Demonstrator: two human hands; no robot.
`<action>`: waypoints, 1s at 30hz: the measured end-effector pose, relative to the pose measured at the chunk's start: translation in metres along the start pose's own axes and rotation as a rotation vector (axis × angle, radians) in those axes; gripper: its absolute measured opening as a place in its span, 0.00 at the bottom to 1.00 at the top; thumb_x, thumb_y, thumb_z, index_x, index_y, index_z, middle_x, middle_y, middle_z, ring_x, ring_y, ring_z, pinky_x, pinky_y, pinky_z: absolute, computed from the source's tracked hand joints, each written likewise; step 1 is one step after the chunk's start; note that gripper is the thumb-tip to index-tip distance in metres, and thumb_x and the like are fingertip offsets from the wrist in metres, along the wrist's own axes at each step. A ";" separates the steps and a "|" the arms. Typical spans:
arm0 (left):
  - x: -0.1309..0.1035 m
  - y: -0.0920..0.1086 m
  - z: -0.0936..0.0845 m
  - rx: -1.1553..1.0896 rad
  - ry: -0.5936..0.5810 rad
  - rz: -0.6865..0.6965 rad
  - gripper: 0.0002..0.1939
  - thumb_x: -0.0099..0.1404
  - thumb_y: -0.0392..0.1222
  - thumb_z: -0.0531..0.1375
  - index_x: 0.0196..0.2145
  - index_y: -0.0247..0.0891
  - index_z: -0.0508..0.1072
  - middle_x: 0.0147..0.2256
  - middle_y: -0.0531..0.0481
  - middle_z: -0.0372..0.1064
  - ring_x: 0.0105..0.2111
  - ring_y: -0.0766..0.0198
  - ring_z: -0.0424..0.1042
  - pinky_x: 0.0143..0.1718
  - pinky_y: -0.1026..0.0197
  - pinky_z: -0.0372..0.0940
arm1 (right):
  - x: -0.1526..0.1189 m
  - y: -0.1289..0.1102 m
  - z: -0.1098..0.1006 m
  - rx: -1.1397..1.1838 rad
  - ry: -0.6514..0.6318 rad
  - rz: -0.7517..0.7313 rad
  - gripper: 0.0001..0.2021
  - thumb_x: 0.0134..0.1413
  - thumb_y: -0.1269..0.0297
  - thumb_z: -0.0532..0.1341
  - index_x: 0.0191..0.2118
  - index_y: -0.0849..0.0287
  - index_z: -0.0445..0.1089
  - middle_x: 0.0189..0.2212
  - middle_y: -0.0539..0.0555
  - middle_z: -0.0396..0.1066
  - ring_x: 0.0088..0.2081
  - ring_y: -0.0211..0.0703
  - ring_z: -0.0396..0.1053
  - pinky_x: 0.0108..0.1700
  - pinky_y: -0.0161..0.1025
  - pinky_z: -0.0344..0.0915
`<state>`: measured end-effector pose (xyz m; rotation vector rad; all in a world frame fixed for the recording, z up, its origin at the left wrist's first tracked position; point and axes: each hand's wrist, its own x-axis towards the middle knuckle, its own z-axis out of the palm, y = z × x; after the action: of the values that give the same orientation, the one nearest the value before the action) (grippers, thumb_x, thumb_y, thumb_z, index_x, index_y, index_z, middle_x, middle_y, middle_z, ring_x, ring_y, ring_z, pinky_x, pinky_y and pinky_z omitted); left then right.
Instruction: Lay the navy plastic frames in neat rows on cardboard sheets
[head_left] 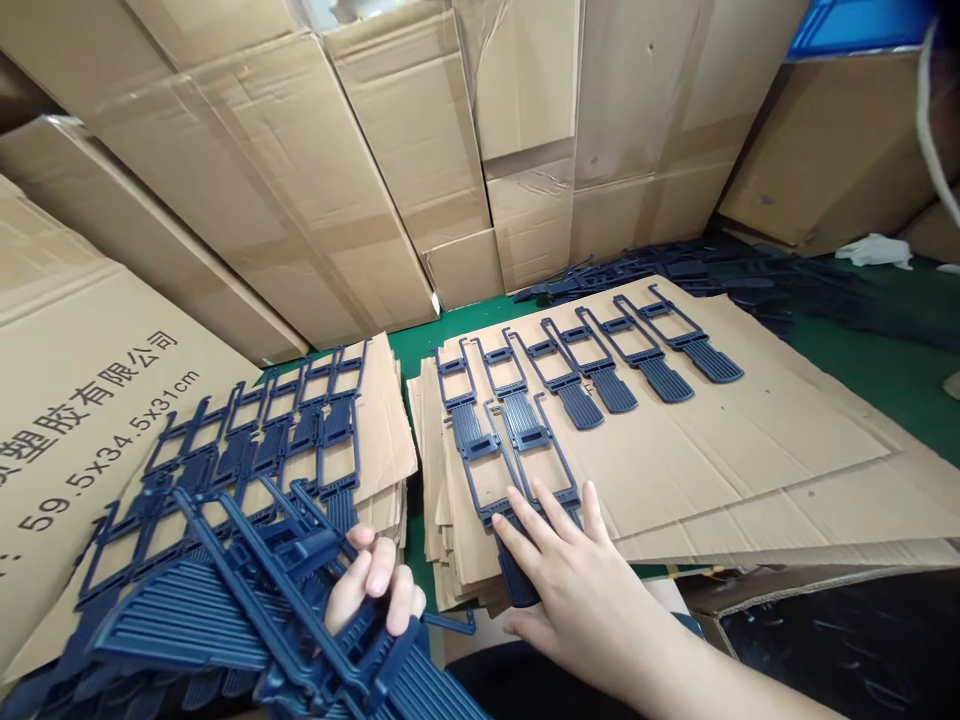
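My left hand is wrapped around a bundle of dark blue plastic frame pieces, each with a ribbed paddle end and long thin rails. My right hand lies with fingers spread over the lower end of a matching frame piece on the right cardboard stack; the fingers hide part of it. Beside it lies another such piece. Behind these, a row of the same pieces runs across the sheet, paddle ends toward me.
On the left, a second cardboard stack bears rows of similar pieces. Tall cardboard boxes wall off the back. Loose dark pieces are heaped on the green surface behind. An open carton is at lower right.
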<state>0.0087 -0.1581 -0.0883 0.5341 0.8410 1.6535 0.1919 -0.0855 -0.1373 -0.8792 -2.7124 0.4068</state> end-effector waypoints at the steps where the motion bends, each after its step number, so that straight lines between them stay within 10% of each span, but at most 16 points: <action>1: 0.000 -0.002 0.000 0.006 0.001 -0.001 0.05 0.58 0.40 0.62 0.33 0.47 0.70 0.21 0.68 0.68 0.16 0.76 0.68 0.19 0.72 0.65 | 0.001 -0.001 0.001 -0.002 -0.008 -0.008 0.33 0.54 0.46 0.53 0.61 0.60 0.54 0.62 0.61 0.46 0.61 0.63 0.42 0.55 0.72 0.33; 30: -0.001 -0.029 -0.013 0.305 0.269 0.139 0.09 0.51 0.47 0.66 0.30 0.46 0.71 0.17 0.63 0.61 0.11 0.74 0.62 0.12 0.73 0.58 | 0.005 -0.025 0.022 -0.086 0.079 -0.003 0.35 0.45 0.47 0.63 0.58 0.53 0.58 0.60 0.61 0.50 0.57 0.65 0.50 0.54 0.72 0.38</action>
<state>0.0182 -0.1595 -0.1190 0.5973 1.2918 1.7587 0.1680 -0.1061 -0.1487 -0.8934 -2.6752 0.2509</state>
